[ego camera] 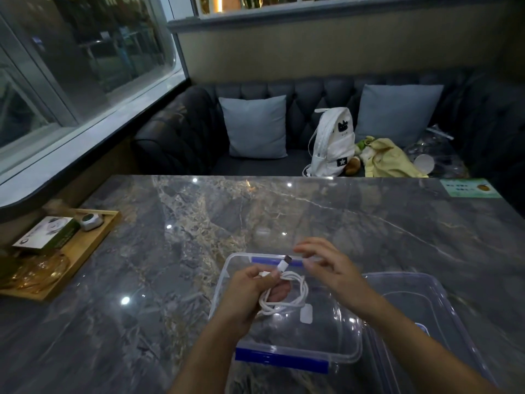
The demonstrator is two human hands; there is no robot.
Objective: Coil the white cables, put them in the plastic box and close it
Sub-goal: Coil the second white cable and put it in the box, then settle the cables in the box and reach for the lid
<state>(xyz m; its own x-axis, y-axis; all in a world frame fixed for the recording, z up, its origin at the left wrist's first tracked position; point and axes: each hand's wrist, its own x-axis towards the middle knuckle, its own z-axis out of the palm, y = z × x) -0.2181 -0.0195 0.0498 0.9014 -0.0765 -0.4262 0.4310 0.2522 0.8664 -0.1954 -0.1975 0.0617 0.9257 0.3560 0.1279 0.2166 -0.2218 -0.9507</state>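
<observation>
Left hand [250,291] pinches the coiled white cable [287,297] above the clear plastic box with blue latches [355,348] on the marble counter [199,223]. Right hand [326,268] hovers open, fingers relaxed, holding nothing. The clear lid [420,308] lies beside the box. Risk: the untied coil may spring loose on release, snagging the rim.

Box [326,334] mouth stands open from above (lid [426,314] just right, wooden tray [82,251] well left)

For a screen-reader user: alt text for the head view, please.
A left hand holds a coiled white cable over an open plastic box on a marble table; the right hand hovers open beside its plug. The lid lies to the right.
</observation>
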